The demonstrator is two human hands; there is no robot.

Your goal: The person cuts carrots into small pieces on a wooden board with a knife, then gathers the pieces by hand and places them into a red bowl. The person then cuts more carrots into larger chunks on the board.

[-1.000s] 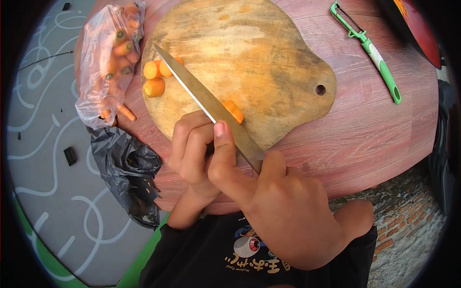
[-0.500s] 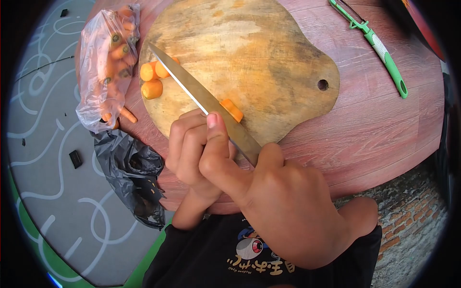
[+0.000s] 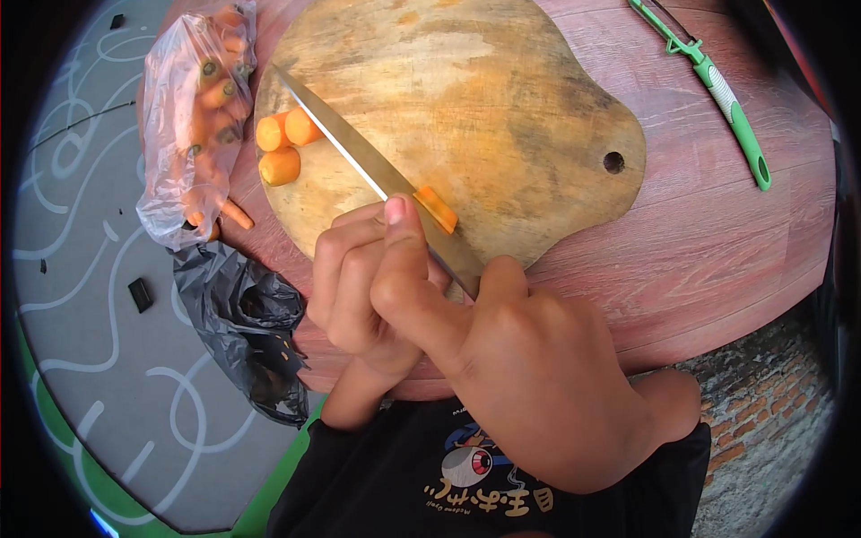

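A long kitchen knife [image 3: 345,134] lies slanted over the wooden cutting board [image 3: 484,99], its tip toward the far left. My right hand [image 3: 547,386] is wrapped around its hidden handle end, with one digit stretched along the blade. My left hand [image 3: 354,278] is curled close against the near side of the blade, under that digit; whatever its fingers hold is hidden. Orange carrot slices [image 3: 437,209] sit at the blade's right edge. Cut carrot chunks [image 3: 279,167] stand in a small group at the board's left edge.
A clear plastic bag of carrots [image 3: 202,134] lies left of the board, above a crumpled black plastic bag [image 3: 242,305]. A green-handled peeler [image 3: 731,112] rests at the far right of the reddish wooden table [image 3: 700,260].
The board, chunks and peeler have shifted slightly in view. Both hands and the knife keep nearly the same pose, and the carrot slices stay beside the blade.
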